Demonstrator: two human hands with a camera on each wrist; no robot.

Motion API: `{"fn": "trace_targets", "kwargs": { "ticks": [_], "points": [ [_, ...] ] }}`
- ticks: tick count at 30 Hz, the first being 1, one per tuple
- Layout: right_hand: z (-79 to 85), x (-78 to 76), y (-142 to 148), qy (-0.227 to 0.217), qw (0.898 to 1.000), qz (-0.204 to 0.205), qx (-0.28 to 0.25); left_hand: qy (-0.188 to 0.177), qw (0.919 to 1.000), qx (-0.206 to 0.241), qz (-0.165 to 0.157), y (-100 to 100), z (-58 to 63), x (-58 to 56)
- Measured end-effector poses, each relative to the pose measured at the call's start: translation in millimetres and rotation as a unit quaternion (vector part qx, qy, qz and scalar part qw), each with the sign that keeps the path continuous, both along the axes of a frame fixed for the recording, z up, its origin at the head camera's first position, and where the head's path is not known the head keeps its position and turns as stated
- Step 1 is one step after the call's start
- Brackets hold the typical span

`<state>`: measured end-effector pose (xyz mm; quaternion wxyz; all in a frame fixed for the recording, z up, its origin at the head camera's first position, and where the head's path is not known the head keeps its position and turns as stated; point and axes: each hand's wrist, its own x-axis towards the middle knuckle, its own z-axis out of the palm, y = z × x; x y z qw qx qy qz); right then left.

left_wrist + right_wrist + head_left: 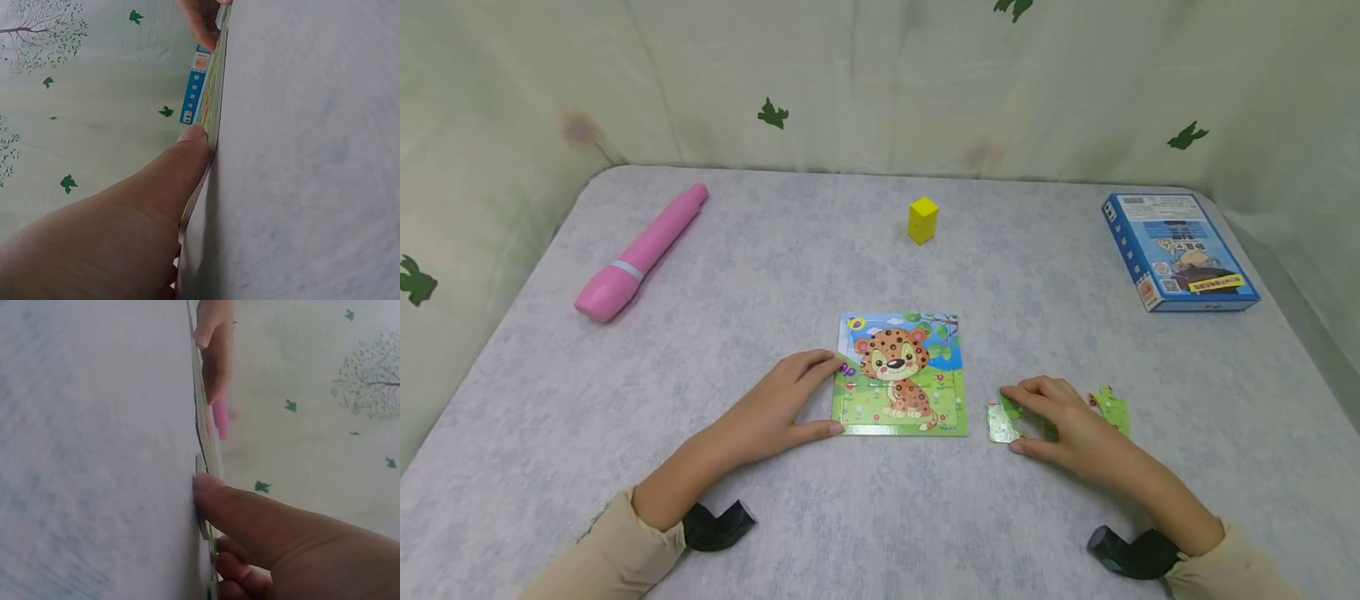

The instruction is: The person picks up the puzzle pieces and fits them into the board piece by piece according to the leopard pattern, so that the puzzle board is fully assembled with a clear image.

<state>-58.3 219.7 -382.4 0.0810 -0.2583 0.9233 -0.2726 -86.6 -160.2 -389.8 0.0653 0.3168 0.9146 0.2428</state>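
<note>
A square jigsaw puzzle (901,404) with a cartoon leopard cub lies flat on the table. At its left side, my left hand (775,408) touches the edge with the fingertips and the lower left corner with the thumb. To the right of the puzzle, my right hand (1067,425) holds a glossy puzzle piece (1002,425) between thumb and fingers, low over the table. A green piece (1011,407) overlaps it under the fingertips. Further loose pieces (1112,410) lie beyond the knuckles, partly hidden by the hand. In the right wrist view, the thumb (219,494) presses on a piece's edge.
A pink microphone-shaped object (643,254) lies at the back left of the table (775,250). A yellow block (922,220) stands at the back middle, and a blue box (1180,254) lies at the back right. A patterned curtain (865,83) hangs behind the table.
</note>
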Motion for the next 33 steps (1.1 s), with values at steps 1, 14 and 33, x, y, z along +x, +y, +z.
{"fn": "trace_targets", "kwargs": {
  "ticks": [1, 14, 33],
  "points": [
    [-0.1, -0.3, 0, -0.001, 1.000, -0.002, -0.002, 0.000, 1.0000, 0.001, 0.000, 0, 0.3, -0.1],
    [12.8, -4.5, -14, 0.042, 0.998, 0.004, -0.043, 0.000, 1.0000, 0.002, 0.001, 0, 0.8, -0.1],
    [6.3, -29.7, -117, 0.023, 0.989, 0.064, -0.135, 0.035, 0.9987, 0.012, -0.036, -3, 0.4, -3.4]
  ]
}}
